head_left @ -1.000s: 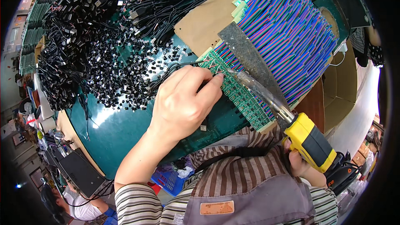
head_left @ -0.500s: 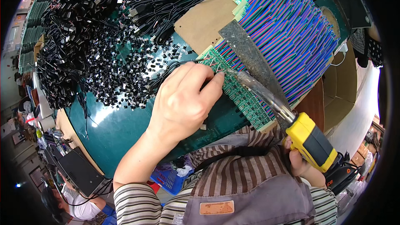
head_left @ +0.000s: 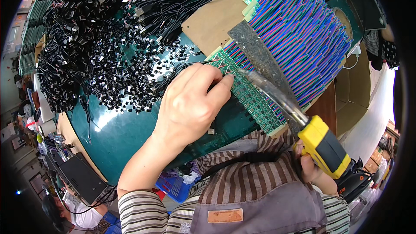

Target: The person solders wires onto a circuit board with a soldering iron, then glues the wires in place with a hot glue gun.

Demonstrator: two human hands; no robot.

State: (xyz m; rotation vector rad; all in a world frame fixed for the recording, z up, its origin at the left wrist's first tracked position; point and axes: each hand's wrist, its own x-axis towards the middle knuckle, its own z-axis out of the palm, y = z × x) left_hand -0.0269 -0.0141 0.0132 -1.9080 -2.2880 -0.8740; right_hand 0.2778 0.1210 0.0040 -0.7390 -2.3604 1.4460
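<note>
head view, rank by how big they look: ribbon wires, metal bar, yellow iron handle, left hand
1. ribbon wires
2. left hand, though nearness to the camera inflates it
3. metal bar
4. yellow iron handle, close to the bar, so that pair is unsure

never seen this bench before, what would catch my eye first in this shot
Most striking is the wide sheet of red, blue and green wires fanned across the upper right, ending in a row of small green circuit boards. At the centre the left hand pinches at that row while the right hand aims a yellow-handled soldering iron at it. A heap of black cables fills the upper left.
</note>
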